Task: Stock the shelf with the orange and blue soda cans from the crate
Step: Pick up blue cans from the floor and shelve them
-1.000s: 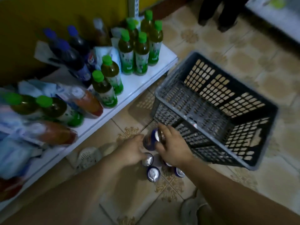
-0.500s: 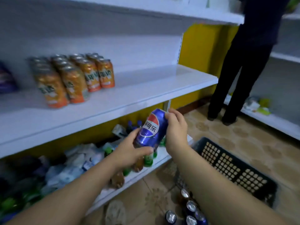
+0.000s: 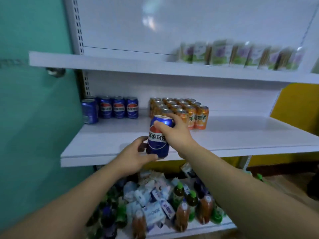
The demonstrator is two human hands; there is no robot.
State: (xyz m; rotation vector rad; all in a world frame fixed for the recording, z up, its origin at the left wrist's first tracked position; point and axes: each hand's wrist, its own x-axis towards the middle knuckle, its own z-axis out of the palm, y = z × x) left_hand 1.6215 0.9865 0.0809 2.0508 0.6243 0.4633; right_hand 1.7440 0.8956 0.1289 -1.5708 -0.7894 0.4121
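a blue soda can [image 3: 158, 138] is held up in the air, just in front of the middle shelf [image 3: 224, 137]. it stands almost straight, tipped a little. the left hand [image 3: 133, 160] holds the bottom part of the can, with fingers wrapped around it. the right hand [image 3: 174, 131] grips the top part, with its fingers over the rim. so both hands are closed on this one can.

on the shelf behind it, a row of blue cans [image 3: 110, 109] stands at the far left. a big group of orange cans [image 3: 183, 111] stands to the right of them, with a gap between. blurry green packs [image 3: 241, 55] sit on the top shelf [image 3: 120, 62]. bottles and packets [image 3: 155, 204] crowd the bottom shelf.
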